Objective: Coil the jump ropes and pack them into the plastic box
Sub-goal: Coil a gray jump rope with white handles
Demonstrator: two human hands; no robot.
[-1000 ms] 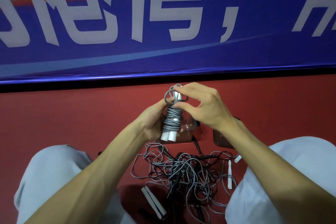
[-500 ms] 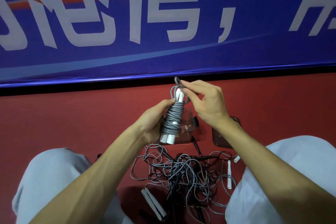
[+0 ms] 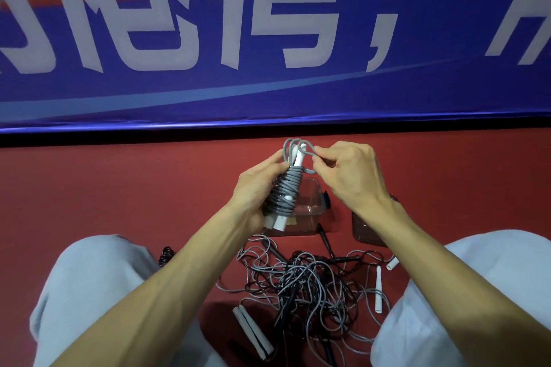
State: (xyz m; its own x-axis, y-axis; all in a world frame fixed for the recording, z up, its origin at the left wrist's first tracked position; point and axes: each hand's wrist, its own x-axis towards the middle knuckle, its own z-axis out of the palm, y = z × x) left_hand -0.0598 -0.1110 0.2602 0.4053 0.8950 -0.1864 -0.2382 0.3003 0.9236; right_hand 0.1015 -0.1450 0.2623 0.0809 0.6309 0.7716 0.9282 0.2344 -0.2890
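On the red floor (image 3: 119,194) below a blue banner (image 3: 268,92), a seated person finishes off one grey jump rope (image 3: 285,192), wound tightly round its own pair of white handles. The left hand (image 3: 253,191) is wrapped round the bundle, holding it upright and, it seems, keeping the turns from springing loose. The right hand (image 3: 348,179) pinches the last loop of cord (image 3: 308,153) at the top between thumb and fingers (image 3: 326,158), apparently to tuck it in and lock the coil. The clear plastic box (image 3: 311,205) sits open on the floor just beyond the bundle, so a finished rope has only a short way to go; whether anything lies in it cannot be made out. What looks like its lid (image 3: 365,228) lies just to the right. Nearer, between the knees, a tangle of grey and black ropes (image 3: 304,283) waits its turn, a pair of white handles (image 3: 253,329) at its near left edge.
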